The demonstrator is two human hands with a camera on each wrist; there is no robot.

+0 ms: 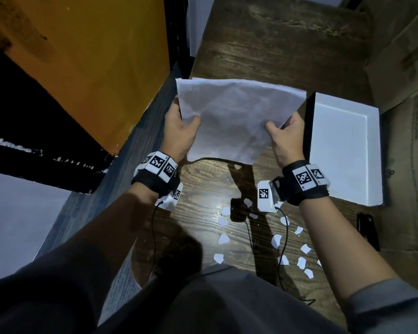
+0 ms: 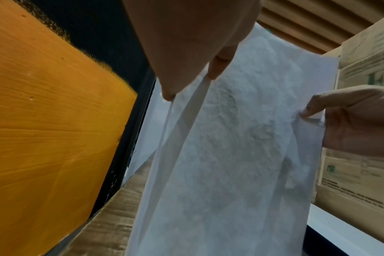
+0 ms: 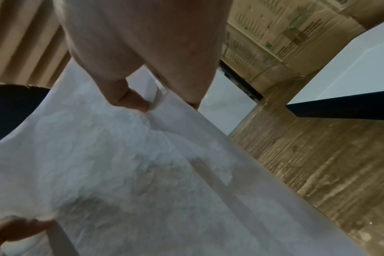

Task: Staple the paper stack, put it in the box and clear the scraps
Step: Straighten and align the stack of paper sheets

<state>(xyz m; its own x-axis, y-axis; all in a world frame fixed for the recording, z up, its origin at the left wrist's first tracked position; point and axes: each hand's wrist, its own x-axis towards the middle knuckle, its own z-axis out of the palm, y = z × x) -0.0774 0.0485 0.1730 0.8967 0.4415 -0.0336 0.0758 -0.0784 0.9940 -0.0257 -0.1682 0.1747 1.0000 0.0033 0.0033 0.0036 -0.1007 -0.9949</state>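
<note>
Both hands up, holding the crumpled white paper stack (image 1: 234,119) clear of the dark wood-grain table (image 1: 275,51), centre of the head frame. Left hand (image 1: 180,131) grips the stack's left edge: thumb on top, fingers curled under. Right hand (image 1: 286,138) grips the right edge the same way, thumb pressed on the top sheet. The left wrist view shows the left fingers (image 2: 217,69) pinching the sheets with layers fanning apart below them; right hand (image 2: 357,119) at the right of that frame pinches the opposite edge. The right wrist view confirms the right hand (image 3: 143,52) with fingertips clamped on the paper stack (image 3: 121,173), and the left hand (image 3: 13,228) at lower left.

The shallow white rectangular box (image 1: 345,150), dark outer wall, sits on the table just right of the stack, beside the right hand. It's open at the top and nothing shows inside.

Torn white paper scraps (image 1: 275,241) are scattered on the table in the lower centre-right of the head frame, below the wrists. A black object (image 1: 237,210) lies among them, too dark to identify.

Orange wooden panel (image 1: 87,63) upper left, brown cardboard carton (image 1: 401,56) along the right edge, a small black device (image 1: 368,231) right of the scraps.
</note>
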